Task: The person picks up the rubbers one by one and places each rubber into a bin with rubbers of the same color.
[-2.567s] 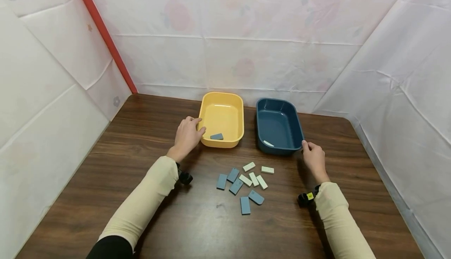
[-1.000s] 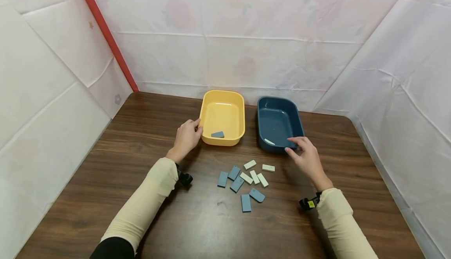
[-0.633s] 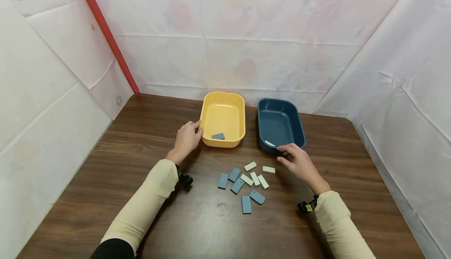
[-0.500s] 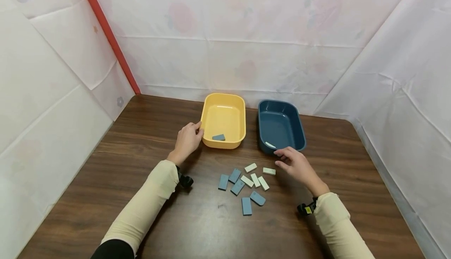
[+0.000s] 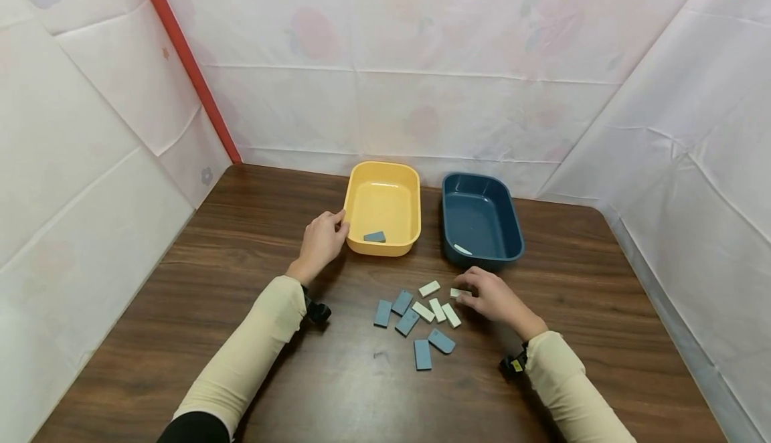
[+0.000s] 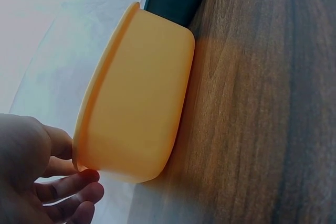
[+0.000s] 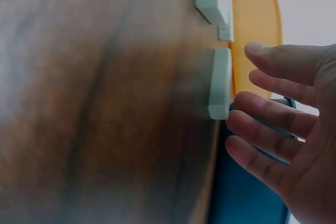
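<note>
My left hand (image 5: 320, 243) pinches the left rim of a yellow plastic tub (image 5: 383, 249); the left wrist view shows the fingers at the rim of the tub (image 6: 142, 93). A blue-grey domino-like tile (image 5: 375, 237) lies inside it. My right hand (image 5: 495, 299) hovers with parted, loosely bent fingers over a pale green tile (image 5: 456, 292), partly covered in the head view. In the right wrist view the fingertips (image 7: 239, 121) are close beside that pale tile (image 7: 219, 85). Several more pale tiles (image 5: 430, 288) and blue-grey tiles (image 5: 423, 355) lie flat on the table.
A dark blue tub (image 5: 519, 255) stands right of the yellow one, with one pale tile (image 5: 462, 249) in it. Both tubs sit near the back edge of the brown wooden table (image 5: 337, 389). White patterned cloth (image 5: 458, 108) hangs behind and at both sides.
My right hand has left the blue tub's rim, moving left and toward me down to the rightmost pale tile. My left hand has stayed at the yellow tub's rim.
</note>
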`<state>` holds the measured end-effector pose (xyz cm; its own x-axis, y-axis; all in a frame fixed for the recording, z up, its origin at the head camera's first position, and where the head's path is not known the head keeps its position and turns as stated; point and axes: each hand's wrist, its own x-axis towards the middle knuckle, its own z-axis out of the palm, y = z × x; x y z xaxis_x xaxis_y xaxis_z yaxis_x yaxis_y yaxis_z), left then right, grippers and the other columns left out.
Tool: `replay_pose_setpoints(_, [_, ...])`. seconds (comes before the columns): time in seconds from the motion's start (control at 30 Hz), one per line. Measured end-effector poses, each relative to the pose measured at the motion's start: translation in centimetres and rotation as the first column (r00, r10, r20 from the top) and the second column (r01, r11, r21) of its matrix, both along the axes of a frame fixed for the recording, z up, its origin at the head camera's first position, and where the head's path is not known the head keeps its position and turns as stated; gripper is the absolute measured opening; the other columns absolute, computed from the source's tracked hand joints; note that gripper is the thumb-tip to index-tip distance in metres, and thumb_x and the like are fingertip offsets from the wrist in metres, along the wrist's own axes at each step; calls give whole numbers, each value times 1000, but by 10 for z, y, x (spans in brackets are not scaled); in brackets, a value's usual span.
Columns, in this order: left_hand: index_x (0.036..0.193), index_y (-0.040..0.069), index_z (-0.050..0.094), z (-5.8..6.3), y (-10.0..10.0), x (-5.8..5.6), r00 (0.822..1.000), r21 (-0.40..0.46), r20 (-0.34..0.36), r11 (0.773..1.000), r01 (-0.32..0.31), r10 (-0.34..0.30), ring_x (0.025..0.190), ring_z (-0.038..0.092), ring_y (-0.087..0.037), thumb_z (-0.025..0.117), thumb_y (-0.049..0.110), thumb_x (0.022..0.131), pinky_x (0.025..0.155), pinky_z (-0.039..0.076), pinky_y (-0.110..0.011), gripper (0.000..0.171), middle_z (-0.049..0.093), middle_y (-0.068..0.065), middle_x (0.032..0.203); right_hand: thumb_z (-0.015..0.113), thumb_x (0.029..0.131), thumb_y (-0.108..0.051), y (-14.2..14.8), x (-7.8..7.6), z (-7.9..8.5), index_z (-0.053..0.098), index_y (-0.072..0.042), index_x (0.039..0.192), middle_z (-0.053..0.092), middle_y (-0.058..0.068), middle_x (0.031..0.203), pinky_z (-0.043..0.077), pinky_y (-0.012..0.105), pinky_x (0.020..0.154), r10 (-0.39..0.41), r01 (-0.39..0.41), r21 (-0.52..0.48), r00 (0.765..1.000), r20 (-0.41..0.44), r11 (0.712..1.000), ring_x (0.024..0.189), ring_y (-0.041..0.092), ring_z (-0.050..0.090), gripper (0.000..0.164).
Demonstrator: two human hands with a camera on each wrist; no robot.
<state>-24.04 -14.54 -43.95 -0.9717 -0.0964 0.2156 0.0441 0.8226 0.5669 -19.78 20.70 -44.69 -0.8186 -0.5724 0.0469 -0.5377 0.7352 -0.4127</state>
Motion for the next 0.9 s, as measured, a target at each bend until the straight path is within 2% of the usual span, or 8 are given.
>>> replay_pose_setpoints(0.27, [124, 7, 54, 0, 0, 1, 1000, -16, -9, 1000, 18, -18, 68, 54, -20, 52, 23, 90, 61, 44, -29, 39, 63, -10, 97, 67, 79, -17, -6, 4, -7, 66, -12, 104, 59, 0, 92, 43, 25, 64, 13, -12, 66, 1000, -23, 998, 73, 10, 52, 25])
replay_pose_setpoints(0.63, [123, 7, 55, 0, 0, 0, 999, -3, -26, 1000, 19, -20, 63, 51, -18, 52, 23, 89, 56, 41, -26, 38, 63, -9, 93, 68, 79, -16, -7, 3, -8, 66, -13, 103, 59, -3, 87, 43, 23, 63, -8, 9, 62, 1000, -12, 998, 71, 7, 52, 24])
replay_pose_setpoints(0.9, [123, 8, 56, 0, -1, -1, 1000, -8, -14, 1000, 10, -10, 64, 51, -19, 51, 24, 89, 57, 41, -27, 38, 62, -9, 93, 66, 80, -16, -7, 0, 6, 67, -13, 101, 58, -3, 85, 42, 23, 61, 15, -15, 23, 1000, -22, 1000, 71, 10, 51, 21])
